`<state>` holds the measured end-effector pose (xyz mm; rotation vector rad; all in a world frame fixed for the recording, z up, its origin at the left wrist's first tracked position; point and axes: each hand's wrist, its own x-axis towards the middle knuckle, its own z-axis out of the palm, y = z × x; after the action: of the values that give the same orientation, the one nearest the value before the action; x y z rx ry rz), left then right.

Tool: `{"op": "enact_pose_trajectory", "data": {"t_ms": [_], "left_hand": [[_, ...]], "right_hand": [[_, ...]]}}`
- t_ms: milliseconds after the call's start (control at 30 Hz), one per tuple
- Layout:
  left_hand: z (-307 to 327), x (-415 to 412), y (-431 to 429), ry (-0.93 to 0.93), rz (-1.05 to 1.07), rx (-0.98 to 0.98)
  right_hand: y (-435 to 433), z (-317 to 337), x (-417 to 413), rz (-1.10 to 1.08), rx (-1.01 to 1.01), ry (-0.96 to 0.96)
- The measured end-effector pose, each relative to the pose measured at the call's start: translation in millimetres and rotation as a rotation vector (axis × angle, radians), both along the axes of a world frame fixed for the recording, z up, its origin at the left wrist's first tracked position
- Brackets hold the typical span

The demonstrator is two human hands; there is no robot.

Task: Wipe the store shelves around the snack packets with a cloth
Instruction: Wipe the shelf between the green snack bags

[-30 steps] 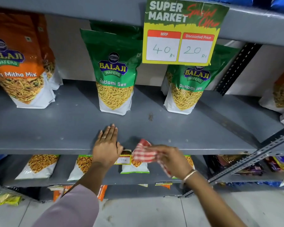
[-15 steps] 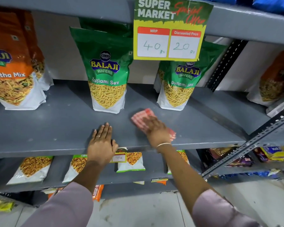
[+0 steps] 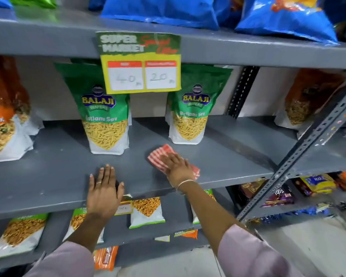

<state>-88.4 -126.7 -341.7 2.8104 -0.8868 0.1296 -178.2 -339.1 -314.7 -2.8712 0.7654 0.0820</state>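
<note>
The flat metal shelf (image 3: 54,176) is uniform grey. The folded cloth (image 3: 162,154) on it carries a red-and-white stripe or check pattern. The two upright snack pouches, left (image 3: 105,118) and right (image 3: 190,114), are green at the top, white at the base, with yellow sev strands and a blue-and-yellow logo. The far-left pouch (image 3: 2,124) is orange over white. The hanging price card (image 3: 140,62) is green above yellow, with two white panels headed red. The glossy bags on the upper shelf (image 3: 162,11) are blue. The sleeves (image 3: 248,254) are pale pink.
</note>
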Motion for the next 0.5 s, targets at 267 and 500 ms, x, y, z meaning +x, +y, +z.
{"op": "enact_pose_trajectory", "data": {"t_ms": [267, 500], "left_hand": [[12.9, -82.3, -143.9, -0.057, -0.067, -0.048], [-4.1, -137.3, -230.7, 0.058, -0.122, 0.082]], "right_hand": [[-124.7, 5.4, -77.6, -0.389, 0.024, -0.036], [-183.9, 4.6, -94.6, -0.073, 0.021, 0.019]]}}
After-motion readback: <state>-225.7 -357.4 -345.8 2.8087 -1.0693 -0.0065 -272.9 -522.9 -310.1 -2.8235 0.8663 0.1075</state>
